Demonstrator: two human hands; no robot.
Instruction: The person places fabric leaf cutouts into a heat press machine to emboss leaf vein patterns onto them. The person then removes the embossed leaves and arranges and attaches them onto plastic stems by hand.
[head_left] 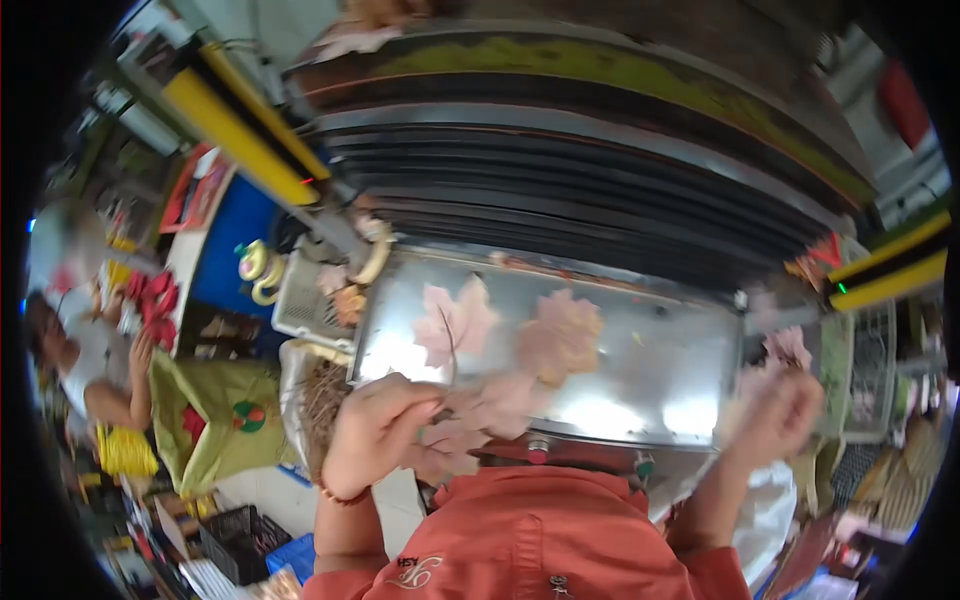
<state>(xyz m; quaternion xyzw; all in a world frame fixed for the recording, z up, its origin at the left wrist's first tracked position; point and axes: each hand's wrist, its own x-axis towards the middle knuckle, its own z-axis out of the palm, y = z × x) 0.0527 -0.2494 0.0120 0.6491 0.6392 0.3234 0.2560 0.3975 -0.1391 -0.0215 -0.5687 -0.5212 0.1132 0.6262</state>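
Observation:
My left hand (pixel 372 437), with a beaded bracelet at the wrist, is closed in a pinch at the front left of a shiny metal plate (pixel 655 350). Several pale pink maple leaves (pixel 497 404) fan out from its fingers over the plate's front edge. On the plate lie a pink maple leaf (pixel 453 322) with a dark stem and, to its right, a pink and yellowish leaf (pixel 562 335). Past the plate's right end, my right hand (pixel 778 415) is smeared by motion, so its grip is unclear. Just above it are more pink leaves (pixel 787 346).
A dark machine with ribbed black bars (pixel 580 215) spans the plate's far side. Yellow-black posts (pixel 245 125) flank it. A pale crate (pixel 308 300) with leaves stands left, above a sack of thin stems (pixel 325 395). Another person (pixel 95 365) sits at far left.

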